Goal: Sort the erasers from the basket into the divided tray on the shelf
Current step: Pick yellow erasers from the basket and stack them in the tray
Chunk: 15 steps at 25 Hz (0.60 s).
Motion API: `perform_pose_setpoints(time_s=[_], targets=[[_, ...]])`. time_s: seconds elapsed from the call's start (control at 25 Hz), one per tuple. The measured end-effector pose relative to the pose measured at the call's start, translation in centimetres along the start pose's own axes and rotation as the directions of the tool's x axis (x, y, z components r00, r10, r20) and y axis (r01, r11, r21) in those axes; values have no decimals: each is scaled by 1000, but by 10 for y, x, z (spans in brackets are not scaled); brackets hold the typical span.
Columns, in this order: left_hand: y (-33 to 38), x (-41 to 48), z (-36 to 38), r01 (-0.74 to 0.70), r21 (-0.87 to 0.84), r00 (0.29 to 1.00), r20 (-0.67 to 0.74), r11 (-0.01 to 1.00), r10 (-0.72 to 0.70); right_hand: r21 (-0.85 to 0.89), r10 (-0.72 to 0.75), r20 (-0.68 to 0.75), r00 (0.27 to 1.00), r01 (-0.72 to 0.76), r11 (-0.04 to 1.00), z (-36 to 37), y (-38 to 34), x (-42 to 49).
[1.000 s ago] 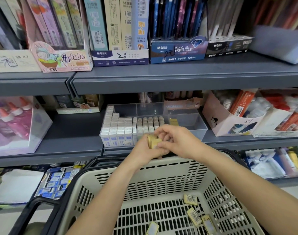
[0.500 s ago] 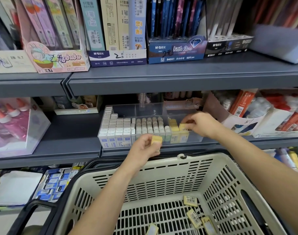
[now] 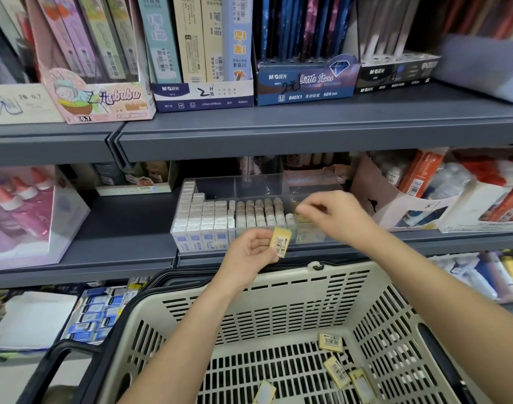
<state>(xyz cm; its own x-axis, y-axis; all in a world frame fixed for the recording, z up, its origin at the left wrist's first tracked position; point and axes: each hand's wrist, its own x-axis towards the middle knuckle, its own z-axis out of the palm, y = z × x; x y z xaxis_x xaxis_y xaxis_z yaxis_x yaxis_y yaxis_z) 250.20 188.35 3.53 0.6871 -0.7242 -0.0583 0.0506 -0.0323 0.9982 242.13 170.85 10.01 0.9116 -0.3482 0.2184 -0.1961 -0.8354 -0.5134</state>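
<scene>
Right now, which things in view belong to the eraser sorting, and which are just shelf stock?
In the job: yellow eraser in left hand; right hand over divided tray; basket; loose erasers inside.
Just lying about: pink bottles; 2B box; Little Stars box.

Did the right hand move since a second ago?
Yes. The right hand left the left hand, which holds an eraser, and went right and farther back, over the right end of the clear tray.
</scene>
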Motion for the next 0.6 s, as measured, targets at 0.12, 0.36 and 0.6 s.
perform_pose_setpoints(time_s=[0.12,0.36,0.6], targets=[[7,-4,4,-14,-36,1000,4,999,14,120,-46,168,985,25,992,16,-24,-20],[32,-27,-16,-53,141,998,-27,989,57,195,53,39,998,-60,979,-23,-4,-13],[27,-50,-37,-86,381,925,-313,920,216,-199,131,-46,990,-138,970,-31,26,16]])
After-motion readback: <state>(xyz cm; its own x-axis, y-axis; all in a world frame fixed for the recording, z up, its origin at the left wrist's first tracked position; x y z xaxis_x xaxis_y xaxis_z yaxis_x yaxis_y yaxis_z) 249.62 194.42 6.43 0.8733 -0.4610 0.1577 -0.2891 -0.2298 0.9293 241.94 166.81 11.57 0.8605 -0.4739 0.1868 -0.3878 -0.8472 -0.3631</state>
